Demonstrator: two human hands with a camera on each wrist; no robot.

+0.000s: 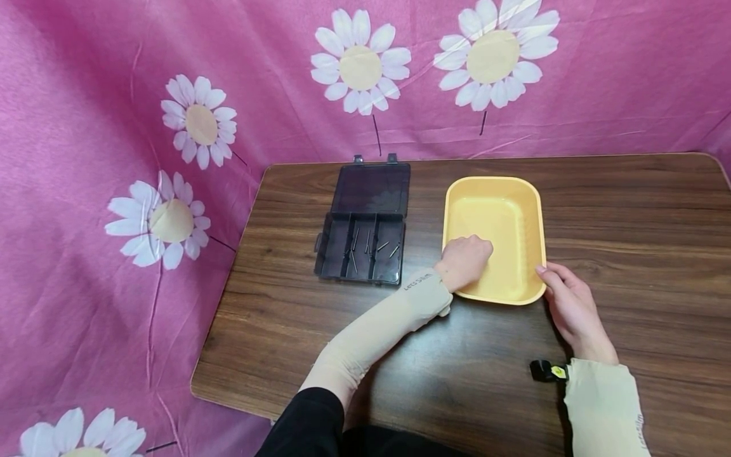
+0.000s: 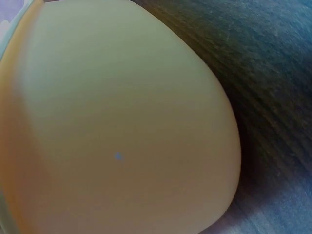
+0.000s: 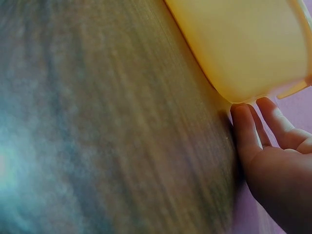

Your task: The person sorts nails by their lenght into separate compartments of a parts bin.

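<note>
My left hand (image 1: 464,261) reaches over the left front side of a yellow plastic tub (image 1: 508,244), knuckles up and fingers bent down inside it. The fingertips are hidden below the hand, and I cannot tell whether they pinch anything. At the tub's front right corner my right hand (image 1: 573,304) holds on, thumb at the rim. In the right wrist view, straight fingers (image 3: 243,129) rest against the outside of the tub (image 3: 248,48) near its base. The tub's outer wall (image 2: 131,117) fills most of the left wrist view.
Left of the tub lies a dark, see-through compartment box (image 1: 333,254), lid (image 1: 371,188) folded back. Several thin metal pins (image 1: 368,242) lie in its middle and right compartments. Pink flowered cloth (image 1: 274,95) hangs behind the brown wooden table (image 1: 457,381). A black strap end (image 1: 542,370) sticks out at the right wrist.
</note>
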